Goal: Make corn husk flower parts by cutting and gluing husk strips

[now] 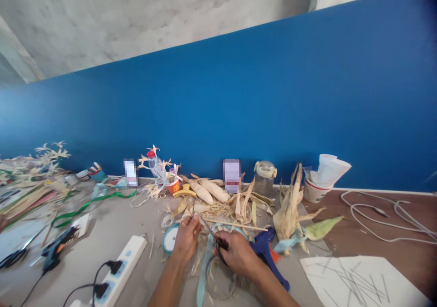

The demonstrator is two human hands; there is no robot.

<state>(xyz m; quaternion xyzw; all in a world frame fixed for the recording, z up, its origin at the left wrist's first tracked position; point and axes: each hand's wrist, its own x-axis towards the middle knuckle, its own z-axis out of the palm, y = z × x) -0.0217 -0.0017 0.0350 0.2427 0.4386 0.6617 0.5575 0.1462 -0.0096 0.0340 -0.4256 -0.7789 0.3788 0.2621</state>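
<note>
My left hand (186,238) is closed in a pinch on a small pale strip of dried husk at the table's middle. My right hand (238,253) is closed round the black handles of scissors (210,231), whose blades point up and left toward my left fingers. A roll of light blue ribbon (170,238) lies just left of my left hand, and a loose length of the ribbon (204,270) runs down between my forearms. A blue glue gun (265,252) lies right beside my right hand.
Dried corn husks (288,207) and pale cobs (208,191) are heaped behind my hands. A white power strip (119,268) with black plugs, another glue gun (56,248), green ribbon (85,206), a jar (264,177), a paper cup (316,189), white cable (385,220) and a paper sheet (358,282) surround them.
</note>
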